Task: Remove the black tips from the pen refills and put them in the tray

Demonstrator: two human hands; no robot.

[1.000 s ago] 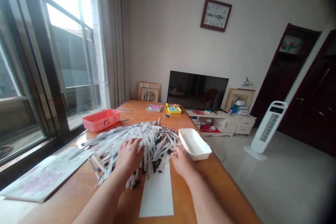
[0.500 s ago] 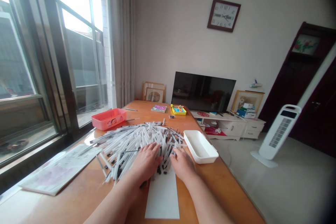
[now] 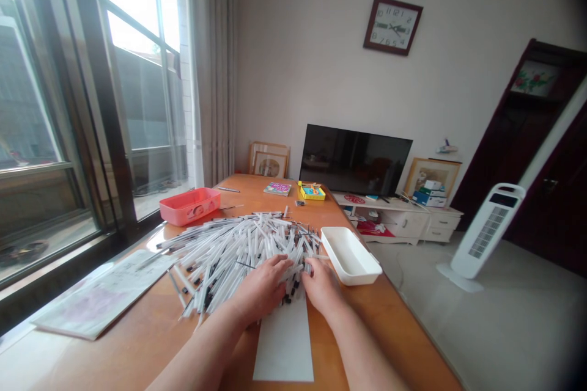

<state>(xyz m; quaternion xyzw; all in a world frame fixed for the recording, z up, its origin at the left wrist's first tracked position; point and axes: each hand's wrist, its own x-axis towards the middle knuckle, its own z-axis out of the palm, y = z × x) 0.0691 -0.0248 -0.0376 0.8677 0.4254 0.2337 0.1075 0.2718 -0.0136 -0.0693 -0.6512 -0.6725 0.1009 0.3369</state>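
Pens [image 3: 238, 250], a great white plastic heap of them, spread right across the middle of the wooden desk [image 3: 394, 342]! Just beside that heap sits a white plastic tray [image 3: 349, 255], with a red plastic basket [image 3: 189, 206] farther along by the window. A white sheet of paper [image 3: 283, 342] runs out from under the heap's near edge. Left hand [image 3: 262, 290] lies open across the pens, nothing clenched; right hand [image 3: 323, 286] likewise, fingertips [image 3: 312, 270] resting among the pens!
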